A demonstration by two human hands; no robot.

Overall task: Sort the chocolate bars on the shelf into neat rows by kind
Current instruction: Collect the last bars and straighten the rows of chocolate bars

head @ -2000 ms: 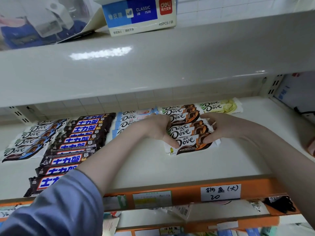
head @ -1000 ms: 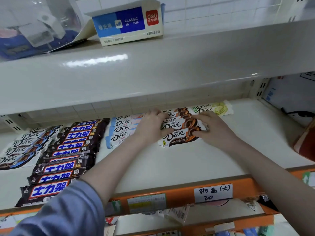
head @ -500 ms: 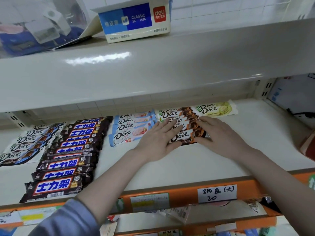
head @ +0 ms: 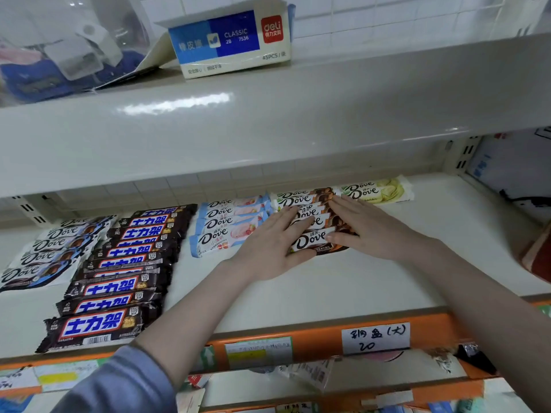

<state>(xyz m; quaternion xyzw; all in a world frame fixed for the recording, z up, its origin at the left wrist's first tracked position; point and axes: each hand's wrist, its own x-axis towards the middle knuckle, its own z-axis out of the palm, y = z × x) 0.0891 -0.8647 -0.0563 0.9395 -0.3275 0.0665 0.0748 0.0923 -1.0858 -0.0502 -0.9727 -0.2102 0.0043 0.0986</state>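
Observation:
A row of brown Dove bars (head: 310, 240) lies on the white shelf (head: 343, 281), right of centre. My left hand (head: 272, 244) lies flat on the row's left end, fingers straight. My right hand (head: 369, 228) lies flat on its right end. Left of them is a row of light-blue Dove bars (head: 229, 225), then a long row of dark Snickers bars (head: 119, 272), then blue-and-white Dove bars (head: 44, 251) at the far left. One pale green Dove bar (head: 378, 190) lies at the back right.
An upper shelf (head: 268, 120) overhangs closely and carries a blue Deli eraser box (head: 229, 43) and a clear plastic bag (head: 59, 49). The shelf's orange front edge (head: 313, 338) bears a handwritten price label (head: 375, 338). A red-brown object (head: 536, 251) sits at the far right.
Both hands gripped the brown Dove stack by its ends and slid it back beside the light-blue row. Their fingers have since straightened and now lie flat on the bars.

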